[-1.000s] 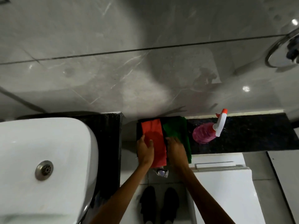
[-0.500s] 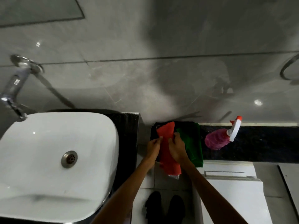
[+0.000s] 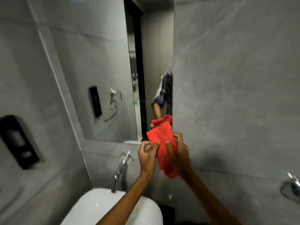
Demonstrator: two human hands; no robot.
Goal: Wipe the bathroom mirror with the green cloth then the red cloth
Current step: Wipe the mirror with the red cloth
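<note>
Red cloth (image 3: 163,144) lifted off ledge | both hands' grip holds it | mirror (image 3: 97,70) ahead

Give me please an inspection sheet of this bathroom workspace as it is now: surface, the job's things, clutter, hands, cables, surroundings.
Surface: mirror on the grey wall, reflecting the room; the picture is blurred, so smears cannot be judged.
Job's things: red cloth held up near the mirror's lower right corner, not touching the glass; green cloth not in view.
Clutter: nothing seen.
Hands: left hand pinches the cloth's left edge; right hand grips its right side, fingers over the front.
Cables: nothing seen.
Surroundings: white basin below, chrome tap, black dispenser on the left wall, chrome fitting at right.
</note>
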